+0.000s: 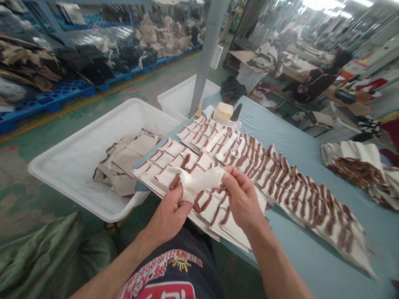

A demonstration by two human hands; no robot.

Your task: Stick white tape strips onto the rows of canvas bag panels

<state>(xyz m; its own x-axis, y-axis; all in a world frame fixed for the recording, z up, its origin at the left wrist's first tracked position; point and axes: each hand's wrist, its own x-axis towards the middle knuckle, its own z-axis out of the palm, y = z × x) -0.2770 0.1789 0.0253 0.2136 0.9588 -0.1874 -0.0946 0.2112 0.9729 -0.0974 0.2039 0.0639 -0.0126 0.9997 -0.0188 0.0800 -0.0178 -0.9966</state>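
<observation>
Both my hands grip a white strip (202, 179) of thin, paper-like or cloth-like material, stretched and creased between them. My left hand (174, 207) pinches its left end, thumb over the strip. At the other end my right hand (238, 191) closes its fingers on the strip. Beneath them on the table lie overlapping rows of cream fabric pieces (215, 209) with brown edges. A longer set of such rows (280, 176) runs along to the right. Several more white strips (229, 145) rest across the rows farther back.
The blue-covered table (311, 245) carries a pale yellow block (223, 111) and bundled cream and brown pieces (352, 162). Left of it stands a white bin (71, 145) holding fabric pieces. A grey post (205, 58) rises behind. Green sacking (46, 253) lies lower left. A person (321, 79) sits farther back.
</observation>
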